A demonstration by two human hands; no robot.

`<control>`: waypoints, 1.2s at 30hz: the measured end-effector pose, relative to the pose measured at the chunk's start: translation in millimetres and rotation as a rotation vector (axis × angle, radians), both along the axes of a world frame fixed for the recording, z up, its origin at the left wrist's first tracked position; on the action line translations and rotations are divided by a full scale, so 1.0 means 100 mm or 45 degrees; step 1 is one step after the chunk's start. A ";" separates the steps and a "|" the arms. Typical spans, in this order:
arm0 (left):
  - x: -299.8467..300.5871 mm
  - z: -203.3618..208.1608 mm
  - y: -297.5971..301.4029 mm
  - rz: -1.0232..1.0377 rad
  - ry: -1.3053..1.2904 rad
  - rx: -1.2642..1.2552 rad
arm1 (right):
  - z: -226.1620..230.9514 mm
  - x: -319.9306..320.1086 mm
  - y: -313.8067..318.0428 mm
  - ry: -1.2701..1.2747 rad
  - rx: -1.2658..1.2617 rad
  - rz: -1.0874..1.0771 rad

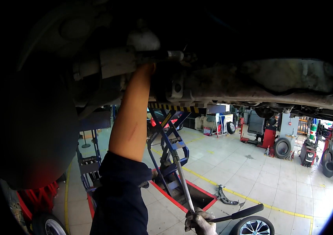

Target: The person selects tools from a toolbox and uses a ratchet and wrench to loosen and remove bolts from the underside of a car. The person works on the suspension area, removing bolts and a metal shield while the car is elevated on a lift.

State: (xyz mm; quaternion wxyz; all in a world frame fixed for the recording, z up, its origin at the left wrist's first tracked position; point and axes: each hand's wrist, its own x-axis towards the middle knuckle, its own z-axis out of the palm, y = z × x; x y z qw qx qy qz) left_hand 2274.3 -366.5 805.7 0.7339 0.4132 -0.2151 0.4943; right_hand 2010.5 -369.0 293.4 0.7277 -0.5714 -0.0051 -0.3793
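Note:
My bare left forearm (131,113), in a dark sleeve (121,196), reaches up into the shadowed underside of a raised car. Above the wrist, a pale rounded shape that looks like my gloved left hand (143,40) shows behind a dark shaft (150,56); its fingers cannot be made out. Beside it is a grimy cylindrical part (117,62). Low in the view, my gloved right hand (201,221) is closed around a long silver metal bar (184,182), which slants up and left. A black-handled tool (246,211) sticks out rightward from the same hand.
A blue scissor lift (170,145) stands over a red-edged floor pit (209,204). On the tiled floor lie a control arm (226,196) and an alloy wheel (254,226). Another wheel (51,226) is at lower left. Tyres (282,148) and red workshop machines (269,137) stand at far right.

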 end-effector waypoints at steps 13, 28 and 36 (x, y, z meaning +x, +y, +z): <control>0.07 -0.05 -0.16 0.285 -0.152 -0.144 | 0.01 -0.02 0.00 -0.005 -0.033 0.022; -0.05 -0.09 -0.13 0.118 -0.074 -0.210 | 0.02 -0.07 0.00 -0.053 0.027 0.090; 0.06 -0.05 -0.11 0.273 -0.341 -0.384 | 0.02 -0.09 0.01 -0.025 0.037 0.129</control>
